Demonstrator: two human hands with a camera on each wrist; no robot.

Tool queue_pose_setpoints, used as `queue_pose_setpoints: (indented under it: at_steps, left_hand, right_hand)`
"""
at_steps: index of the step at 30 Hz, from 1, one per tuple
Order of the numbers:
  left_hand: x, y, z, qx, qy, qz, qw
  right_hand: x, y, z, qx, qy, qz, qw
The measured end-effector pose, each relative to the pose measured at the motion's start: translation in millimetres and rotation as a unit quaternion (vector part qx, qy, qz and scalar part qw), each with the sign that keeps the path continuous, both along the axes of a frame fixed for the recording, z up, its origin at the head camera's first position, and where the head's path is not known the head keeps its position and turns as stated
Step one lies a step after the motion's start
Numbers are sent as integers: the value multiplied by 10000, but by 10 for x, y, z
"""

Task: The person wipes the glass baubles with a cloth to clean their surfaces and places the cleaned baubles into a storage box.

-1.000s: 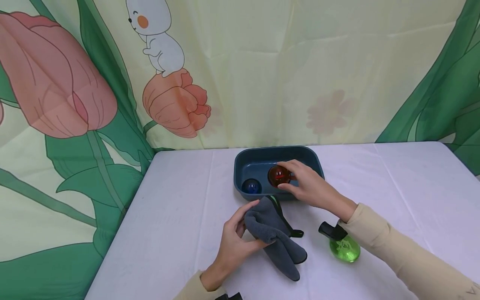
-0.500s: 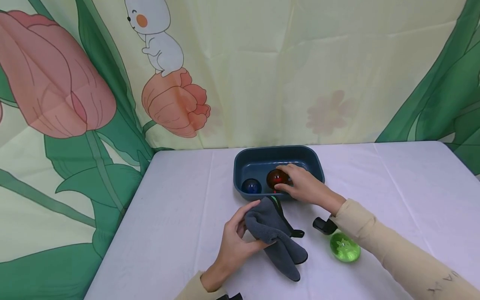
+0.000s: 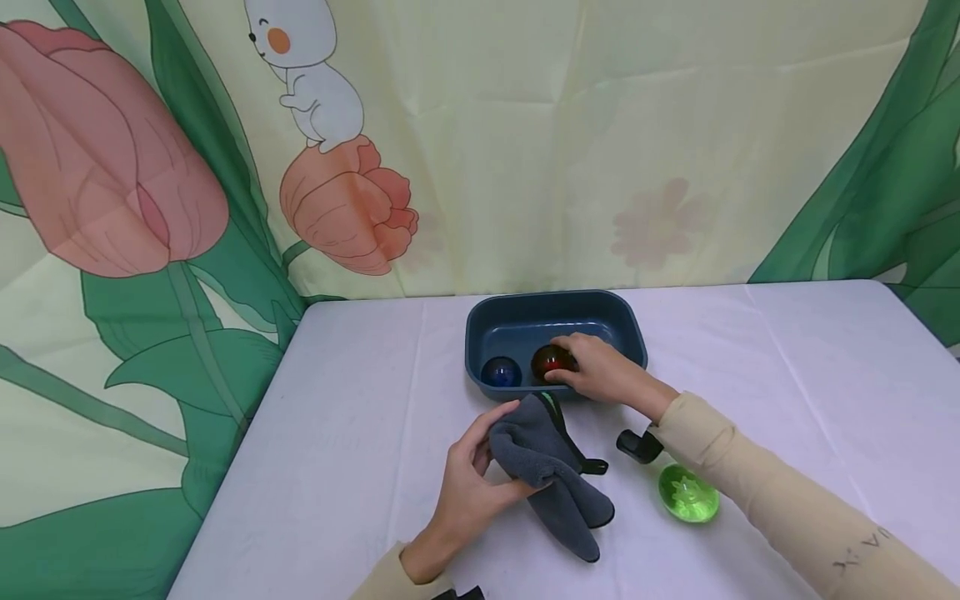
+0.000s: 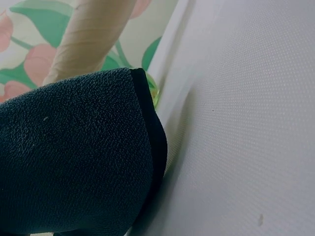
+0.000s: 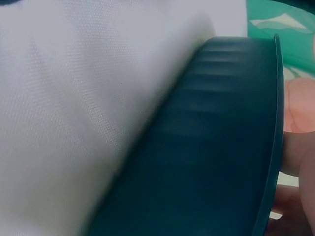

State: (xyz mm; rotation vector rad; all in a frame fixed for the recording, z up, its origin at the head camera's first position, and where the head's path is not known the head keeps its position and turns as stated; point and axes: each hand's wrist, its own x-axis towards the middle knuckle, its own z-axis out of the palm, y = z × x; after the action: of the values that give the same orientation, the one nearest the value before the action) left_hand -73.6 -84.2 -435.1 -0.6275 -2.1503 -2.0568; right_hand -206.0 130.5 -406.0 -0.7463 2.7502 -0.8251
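In the head view my right hand (image 3: 600,371) reaches into a dark blue rectangular tray (image 3: 517,335) and grips a dark red glass ball (image 3: 546,364) low inside it. A dark blue glass ball (image 3: 501,372) sits in the tray's near left corner. My left hand (image 3: 467,492) pinches a folded grey cloth (image 3: 551,483) with black edging and a loop, just in front of the tray. The cloth (image 4: 78,152) fills much of the left wrist view. In the right wrist view the tray's outer wall (image 5: 211,128) hides the balls; fingers (image 5: 295,152) show past its rim.
A clear green glass ball (image 3: 688,493) lies on the white-covered table (image 3: 337,450), beside my right forearm. Black wrist cameras (image 3: 639,447) sit at both cuffs. A flower-printed curtain (image 3: 510,167) hangs behind the table's far edge.
My right hand has lowered the red ball and shifted it slightly left and nearer in the tray. The forearm now uncovers more of the green ball. My left hand and cloth stay put.
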Motion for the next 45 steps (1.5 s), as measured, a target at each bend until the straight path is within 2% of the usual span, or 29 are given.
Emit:
queue_pose_setpoints:
  at_steps: [11,20,25,30,38,45]
  left_hand:
    - [16,1,0,67,27,-68,10000]
    - [29,-3,5,76,-10,-78,9999]
    - [26,6,-11,66,48,-109,9999]
    - [15,23,-10,51,172,-135,9997]
    - [36,26,8,48,-1,-106,9999]
    - [44,29,14,67,74,-124,9999]
  right_hand:
    - [-34,-26,-9,55,-212,31,9998]
    - [26,15,122,330,-230,200,9990]
    - [110,100,244,185,-92,200,9996]
    - [220,232,337,-128,262,233,9993]
    - [430,461,391,-452,684,182,9965]
    - [626,644,404,-460,1047,311,9930]
